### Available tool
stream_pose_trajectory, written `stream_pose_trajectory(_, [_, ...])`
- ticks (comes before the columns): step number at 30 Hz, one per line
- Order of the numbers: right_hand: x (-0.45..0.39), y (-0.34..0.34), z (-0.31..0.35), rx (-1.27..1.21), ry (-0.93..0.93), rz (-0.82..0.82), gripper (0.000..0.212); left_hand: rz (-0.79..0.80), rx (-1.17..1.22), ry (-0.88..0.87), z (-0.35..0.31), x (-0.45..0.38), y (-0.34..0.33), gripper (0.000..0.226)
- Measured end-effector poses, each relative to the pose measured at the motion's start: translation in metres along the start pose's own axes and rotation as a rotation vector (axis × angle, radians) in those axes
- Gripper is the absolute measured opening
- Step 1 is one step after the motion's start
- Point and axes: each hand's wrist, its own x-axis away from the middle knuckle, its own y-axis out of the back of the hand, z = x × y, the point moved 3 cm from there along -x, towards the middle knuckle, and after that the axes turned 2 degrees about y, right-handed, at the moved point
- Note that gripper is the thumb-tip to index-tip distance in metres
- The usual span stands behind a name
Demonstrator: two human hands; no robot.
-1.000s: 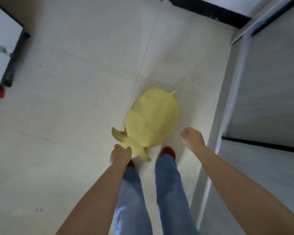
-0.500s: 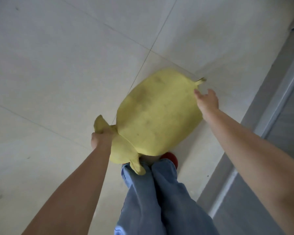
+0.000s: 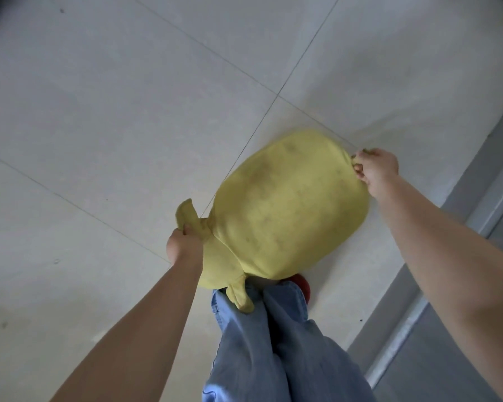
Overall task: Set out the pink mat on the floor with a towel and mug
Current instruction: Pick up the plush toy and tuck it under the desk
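Now that the right hand (image 3: pixel 376 169) has pinched the far corner of the yellow cushion (image 3: pixel 285 210) it only reached toward before, and the left hand (image 3: pixel 183 245) keeps gripping a near flap, floor (image 3: pixel 105 111) space is probably being cleared; no pink mat, towel or mug shows.

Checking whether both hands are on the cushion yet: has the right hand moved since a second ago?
Yes. The right hand went from beside the jeans to the yellow cushion's far edge, gripping it.
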Motion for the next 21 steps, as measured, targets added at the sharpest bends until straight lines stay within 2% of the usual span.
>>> stream_pose_trajectory(3, [0.009,0.008,-0.008,0.116,0.114,-0.005,0.033,0.004,-0.033,-0.008,-0.003,0.004,0.007,0.042])
stream_pose_trajectory(5, [0.02,0.013,-0.014,0.246,0.177,-0.017,0.024,0.004,-0.064,0.004,-0.001,0.009,0.017,0.043])
stream_pose_trajectory(11, [0.102,0.028,-0.024,0.607,0.292,-0.019,0.03,-0.033,-0.022,0.057,0.015,0.037,0.077,0.042])
stream_pose_trajectory(17, [0.206,0.016,0.023,0.653,0.354,0.019,0.029,-0.143,0.054,0.026,0.029,0.068,0.189,0.038])
stream_pose_trajectory(21, [0.275,-0.005,0.059,0.655,0.42,0.11,0.028,-0.236,0.1,0.113,0.056,0.084,0.268,0.038])
